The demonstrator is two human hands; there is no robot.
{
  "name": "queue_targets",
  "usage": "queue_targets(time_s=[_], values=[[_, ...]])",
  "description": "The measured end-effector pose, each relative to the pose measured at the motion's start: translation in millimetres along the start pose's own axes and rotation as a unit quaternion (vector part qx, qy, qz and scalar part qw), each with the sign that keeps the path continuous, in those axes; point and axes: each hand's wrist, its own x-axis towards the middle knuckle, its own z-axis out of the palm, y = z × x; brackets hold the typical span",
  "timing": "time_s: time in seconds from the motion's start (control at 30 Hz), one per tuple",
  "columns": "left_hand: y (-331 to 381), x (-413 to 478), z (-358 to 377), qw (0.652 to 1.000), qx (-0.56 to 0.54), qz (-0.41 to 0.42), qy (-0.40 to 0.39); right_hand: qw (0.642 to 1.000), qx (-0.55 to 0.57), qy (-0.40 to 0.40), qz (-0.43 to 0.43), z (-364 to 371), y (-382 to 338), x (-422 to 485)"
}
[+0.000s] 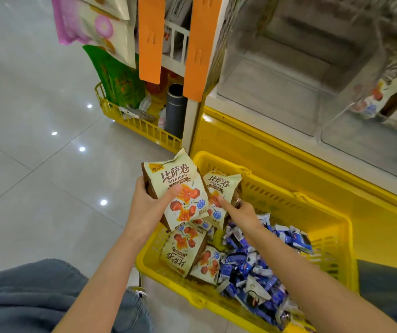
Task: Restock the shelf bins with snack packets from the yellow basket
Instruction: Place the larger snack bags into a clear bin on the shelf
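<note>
Above glossy grey tiles point(36, 152), left hand point(149, 205) grips packet point(183, 188), right hand point(243, 212) pinches second packet point(221, 186).

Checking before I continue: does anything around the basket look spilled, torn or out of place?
Nothing stands out. In the yellow basket, blue packets and pizza-roll packets lie jumbled, one upside down, none visibly torn. The left hand and right hand each hold a pizza-roll packet.

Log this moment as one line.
left hand: holds snack packet | right hand: pinches second packet | yellow basket: more packets, blue wrappers
</note>
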Motion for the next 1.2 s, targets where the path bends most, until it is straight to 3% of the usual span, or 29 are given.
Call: queue_targets(time_s=[0.23, 0.57, 0.83, 1.2], values=[[22.4, -18.6, 56.8, 0.998, 0.000, 0.046, -0.035, 0.996, 0.027, -0.032, -0.073, -97.0, -48.4, -55.0], [78.1, -52.2, 128.2, 0.984, 0.039, 0.138, -0.109, 0.973, 0.035, 0.082, -0.213, -225.9, -104.4, -133.6], [126.5, -52.0, 175.4, 0.964, 0.073, 0.203, -0.158, 0.919, 0.013, 0.202, -0.339, -286.4, -158.5, -135.6], [134.0, -18.8, 200.4, 0.968, 0.065, 0.173, -0.169, 0.930, -0.092, 0.254, -0.249, -294.0, -204.5, -19.0]])
